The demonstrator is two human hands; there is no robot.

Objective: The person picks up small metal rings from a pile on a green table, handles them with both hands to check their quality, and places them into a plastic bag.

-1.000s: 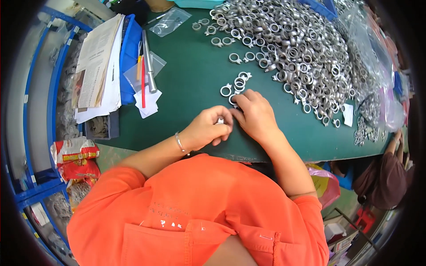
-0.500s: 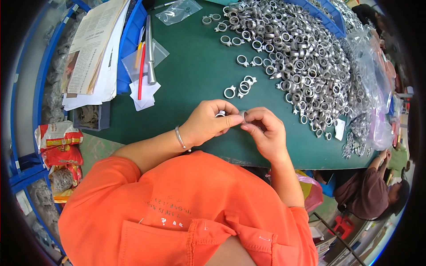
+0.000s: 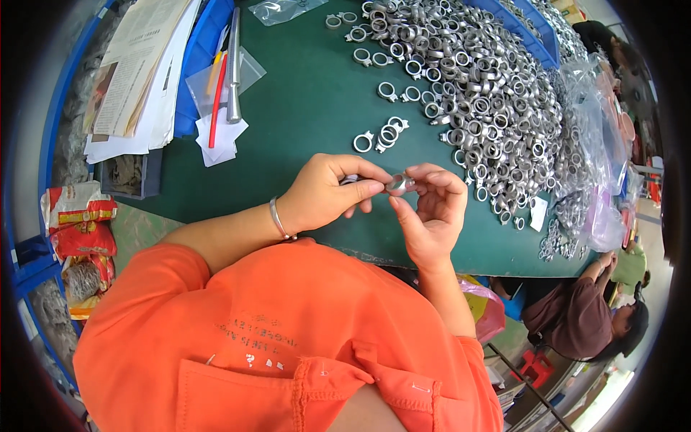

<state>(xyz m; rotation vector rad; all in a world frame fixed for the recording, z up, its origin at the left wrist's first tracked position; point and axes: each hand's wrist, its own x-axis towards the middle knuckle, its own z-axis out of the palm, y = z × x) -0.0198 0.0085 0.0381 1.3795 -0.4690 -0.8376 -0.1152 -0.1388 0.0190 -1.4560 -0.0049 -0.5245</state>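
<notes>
Over the near edge of the green table, my left hand (image 3: 320, 189) pinches a silvery metal ring (image 3: 400, 185) between thumb and forefinger. A second metal ring (image 3: 350, 179) shows partly inside that same hand, the rest covered by fingers. My right hand (image 3: 437, 216) meets the pinched ring from the other side, its fingers curled and its thumb just below the ring. Just beyond my hands lies a small group of metal rings with little lugs (image 3: 389, 135).
A big heap of similar rings (image 3: 497, 108) covers the table's right side, beside clear plastic bags (image 3: 586, 86). At left are a metal rod (image 3: 234, 72), a red pen (image 3: 218, 101), papers (image 3: 144, 72) and a blue tray (image 3: 205, 43). Another person (image 3: 576, 317) sits at right.
The pinched ring has turned, showing more of its broad side. My right thumb and fingers have spread a little. The whole view has shifted slightly.
</notes>
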